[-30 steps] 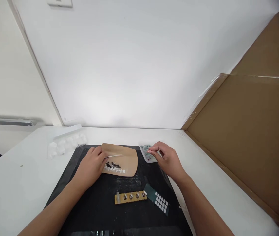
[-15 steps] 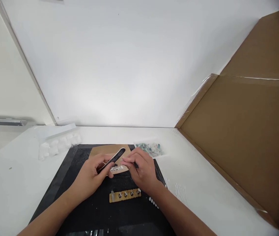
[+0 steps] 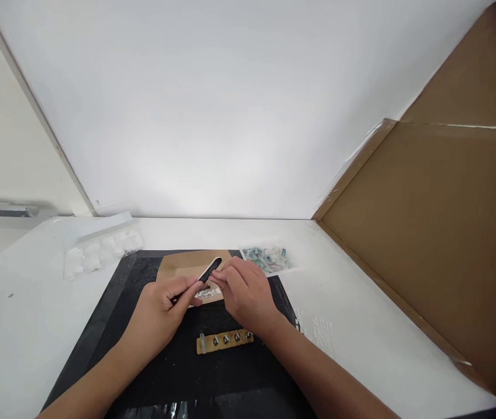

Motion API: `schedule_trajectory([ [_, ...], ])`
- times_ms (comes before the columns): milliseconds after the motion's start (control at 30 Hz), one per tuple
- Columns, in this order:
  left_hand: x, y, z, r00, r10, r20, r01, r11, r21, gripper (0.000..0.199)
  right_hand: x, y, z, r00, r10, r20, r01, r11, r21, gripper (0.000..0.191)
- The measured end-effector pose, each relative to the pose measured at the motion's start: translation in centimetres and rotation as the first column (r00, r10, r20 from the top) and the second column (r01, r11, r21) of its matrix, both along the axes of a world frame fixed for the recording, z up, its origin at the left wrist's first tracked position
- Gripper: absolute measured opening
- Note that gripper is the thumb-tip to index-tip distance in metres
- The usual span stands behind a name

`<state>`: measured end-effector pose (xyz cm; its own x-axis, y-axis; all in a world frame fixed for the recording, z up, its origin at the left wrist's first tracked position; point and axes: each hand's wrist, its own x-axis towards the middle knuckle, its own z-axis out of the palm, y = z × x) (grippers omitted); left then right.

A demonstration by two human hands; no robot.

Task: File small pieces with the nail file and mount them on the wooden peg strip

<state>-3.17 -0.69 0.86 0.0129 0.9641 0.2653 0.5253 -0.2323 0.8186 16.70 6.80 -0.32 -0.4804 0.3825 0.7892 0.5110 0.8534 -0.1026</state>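
Observation:
My left hand (image 3: 158,308) is closed round a black nail file (image 3: 211,269) with a pale edge, its free end tilted up to the right. My right hand (image 3: 248,291) is pinched at the file's side, fingertips close to its black face. Whatever sits in that pinch is too small to make out. Below both hands lies a brown paper sheet (image 3: 178,263) bearing small white pieces (image 3: 208,293). Nearer to me is a gold strip (image 3: 229,343) with several shiny round posts and a clear upright piece (image 3: 203,343) at its left end.
A black mat (image 3: 156,372) covers the middle of the white table (image 3: 357,337). Behind the right hand lies a clear bag (image 3: 268,259) of teal and white bits. A clear pack of white pieces (image 3: 103,250) is at left, a cardboard panel (image 3: 440,233) at right.
My right hand's fingertips have come in against the file's face, where before they were apart from it. The file's tip sits slightly higher in view. The whole view has shifted a little.

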Motion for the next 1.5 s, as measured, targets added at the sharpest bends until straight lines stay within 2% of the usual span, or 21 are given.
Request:
schedule_trajectory([
  [167,0.0,-0.2,0.5,0.994,0.015,-0.111,-0.01,0.999,0.044,0.033,0.0,0.0,0.0,0.999,0.026,-0.022,-0.028,0.997,-0.069,0.016],
  [300,0.0,-0.1,0.5,0.988,0.016,-0.153,-0.008,0.998,0.055,0.031,-0.2,-0.3,-0.2,1.0,0.003,0.03,-0.002,1.0,-0.014,0.024],
  [400,0.3,-0.2,0.6,0.99,0.019,-0.14,-0.013,0.999,0.045,0.029,-0.5,-0.4,-0.3,0.999,-0.043,0.019,0.043,0.999,0.031,0.028],
  [500,0.5,-0.3,0.7,0.993,0.024,-0.116,-0.021,0.999,0.031,0.032,-0.7,-0.2,-0.3,0.991,-0.115,-0.06,0.116,0.993,0.001,0.027],
  [667,0.7,-0.5,0.9,0.989,0.031,-0.148,-0.021,0.998,0.067,0.036,-0.8,-0.1,-0.3,0.997,-0.075,0.009,0.075,0.997,0.002,0.027],
  [767,0.8,-0.6,1.1,0.989,0.044,-0.145,-0.031,0.995,0.09,0.04,-0.8,-0.2,-0.3,0.991,-0.129,-0.044,0.129,0.992,0.006,0.027],
  [933,0.9,-0.7,1.3,0.991,0.02,-0.135,-0.015,0.999,0.039,0.041,-1.0,-0.2,-0.2,0.997,-0.08,-0.001,0.08,0.997,0.009,0.029],
  [1067,0.8,-0.7,1.2,0.991,0.029,-0.129,-0.027,1.0,0.016,0.048,-0.9,0.0,0.0,0.991,-0.124,-0.057,0.125,0.992,0.014,0.03],
  [1167,0.8,-0.7,1.2,0.989,0.027,-0.147,-0.023,0.999,0.03,0.044,-0.8,0.0,0.1,0.999,-0.033,0.022,0.033,0.999,0.001,0.03],
  [1300,0.9,-0.9,1.2,0.989,0.037,-0.143,-0.03,0.998,0.049,0.035,-0.8,-0.1,0.0,0.994,-0.093,-0.061,0.094,0.996,0.005,0.029],
  [1400,0.9,-1.0,1.2,0.988,0.029,-0.15,-0.019,0.998,0.066,0.036,-0.8,0.0,-0.1,0.998,-0.055,-0.014,0.055,0.998,-0.01,0.029],
  [1500,0.9,-0.9,1.0,0.987,0.031,-0.155,-0.019,0.997,0.077,0.036,-1.0,0.0,-0.1,0.994,-0.094,-0.059,0.094,0.996,-0.001,0.027],
])
